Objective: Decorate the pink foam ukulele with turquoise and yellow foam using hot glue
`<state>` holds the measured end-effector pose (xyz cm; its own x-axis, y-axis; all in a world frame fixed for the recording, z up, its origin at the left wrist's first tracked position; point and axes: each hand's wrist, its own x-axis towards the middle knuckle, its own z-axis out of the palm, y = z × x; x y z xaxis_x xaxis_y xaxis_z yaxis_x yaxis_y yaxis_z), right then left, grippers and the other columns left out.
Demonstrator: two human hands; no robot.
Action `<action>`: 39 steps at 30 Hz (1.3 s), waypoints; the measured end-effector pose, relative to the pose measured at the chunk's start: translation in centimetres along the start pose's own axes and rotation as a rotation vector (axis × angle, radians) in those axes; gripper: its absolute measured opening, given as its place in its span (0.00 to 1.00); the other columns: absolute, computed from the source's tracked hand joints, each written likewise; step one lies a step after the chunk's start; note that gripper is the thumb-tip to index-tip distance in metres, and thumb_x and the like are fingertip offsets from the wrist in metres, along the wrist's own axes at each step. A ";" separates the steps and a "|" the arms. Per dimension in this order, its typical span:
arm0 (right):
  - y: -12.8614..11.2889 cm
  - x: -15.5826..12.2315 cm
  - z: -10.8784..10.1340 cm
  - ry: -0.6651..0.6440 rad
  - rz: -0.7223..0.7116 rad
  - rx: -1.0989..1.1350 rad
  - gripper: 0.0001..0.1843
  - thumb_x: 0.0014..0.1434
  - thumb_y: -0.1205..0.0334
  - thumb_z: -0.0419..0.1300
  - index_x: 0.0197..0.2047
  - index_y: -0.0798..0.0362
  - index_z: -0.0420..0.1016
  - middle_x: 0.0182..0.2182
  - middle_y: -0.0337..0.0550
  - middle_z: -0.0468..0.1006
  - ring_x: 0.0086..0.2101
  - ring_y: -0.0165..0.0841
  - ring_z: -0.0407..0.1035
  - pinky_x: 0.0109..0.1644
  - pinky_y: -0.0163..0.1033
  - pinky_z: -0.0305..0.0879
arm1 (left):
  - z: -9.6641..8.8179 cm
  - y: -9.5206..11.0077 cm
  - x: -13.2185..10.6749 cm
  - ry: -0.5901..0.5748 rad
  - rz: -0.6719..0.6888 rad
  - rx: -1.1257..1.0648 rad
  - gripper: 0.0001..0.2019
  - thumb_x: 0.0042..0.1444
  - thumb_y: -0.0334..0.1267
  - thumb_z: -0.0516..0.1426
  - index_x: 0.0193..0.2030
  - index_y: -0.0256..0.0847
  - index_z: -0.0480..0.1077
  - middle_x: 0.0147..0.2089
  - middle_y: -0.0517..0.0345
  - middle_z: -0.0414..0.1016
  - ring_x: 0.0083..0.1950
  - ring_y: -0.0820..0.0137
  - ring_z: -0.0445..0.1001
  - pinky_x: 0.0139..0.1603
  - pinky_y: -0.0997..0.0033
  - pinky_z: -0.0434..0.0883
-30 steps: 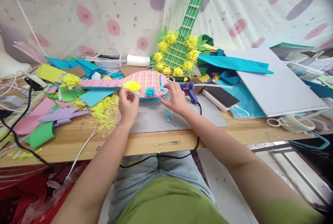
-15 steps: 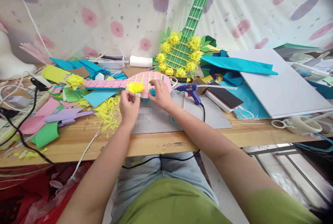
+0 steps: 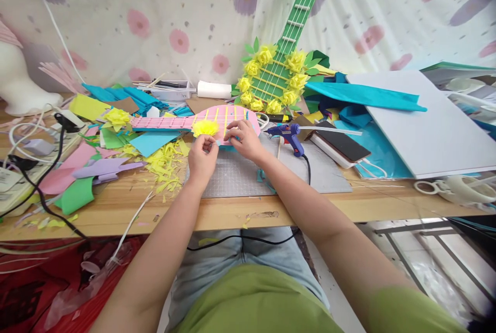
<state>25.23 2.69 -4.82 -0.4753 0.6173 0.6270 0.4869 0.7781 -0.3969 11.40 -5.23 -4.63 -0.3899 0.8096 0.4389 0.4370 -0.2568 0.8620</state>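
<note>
My left hand (image 3: 203, 158) is pinched narrow, thumb against forefinger, on a pale teal scrap (image 3: 217, 143) at the near edge of the pink paper guitar (image 3: 232, 115). The yellow paper flower (image 3: 205, 127) sits at its 12 o'clock, as it did a second ago. My right hand (image 3: 245, 142) has moved. A second ago it rested on the rim of the guitar's body toward the blue glue gun (image 3: 287, 133), and a teal flower showed between my hands. Now it has slid toward 9 o'clock and lies curled over that spot, hiding the flower, its fingertips (image 3: 231, 131) nearly meeting my left thumb. I cannot tell whether it grips the flower or only presses on it. The guitar lies across the grey cutting mat (image 3: 240, 177), neck pointing to 9 o'clock. The glue gun stays at my right hand's 3 o'clock, and yellow scraps (image 3: 167, 163) lie at my left hand's 9 o'clock.
</note>
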 end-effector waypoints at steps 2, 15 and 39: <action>0.1 0.0 -0.2 -0.021 -0.009 -0.012 0.12 0.53 0.71 0.53 0.29 0.50 0.77 0.42 0.45 0.71 0.47 0.39 0.61 0.55 0.49 0.56 | 0.1 -0.2 0.0 -0.018 -0.007 -0.015 0.02 0.47 0.32 0.55 0.29 0.41 0.66 0.27 0.63 0.68 0.27 0.76 0.65 0.31 0.75 0.64; 1.1 -0.6 -1.6 -0.056 -0.081 0.007 0.06 0.52 0.59 0.62 0.34 0.50 0.74 0.45 0.48 0.69 0.49 0.40 0.61 0.56 0.51 0.55 | 0.5 -0.6 -0.1 -0.110 0.000 -0.007 0.09 0.43 0.30 0.57 0.34 0.42 0.67 0.30 0.63 0.71 0.29 0.76 0.68 0.33 0.76 0.66; 0.5 -0.5 -1.5 0.013 0.095 0.102 0.02 0.51 0.66 0.60 0.30 0.51 0.74 0.40 0.44 0.73 0.46 0.37 0.65 0.57 0.48 0.55 | 1.0 -0.4 0.6 -0.160 0.185 0.293 0.05 0.48 0.32 0.58 0.33 0.42 0.74 0.33 0.59 0.76 0.29 0.72 0.67 0.35 0.71 0.64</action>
<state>26.81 2.65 -4.31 -0.4204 0.6880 0.5915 0.4522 0.7241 -0.5209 11.87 -4.13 -4.96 -0.1617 0.8417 0.5152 0.7104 -0.2631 0.6528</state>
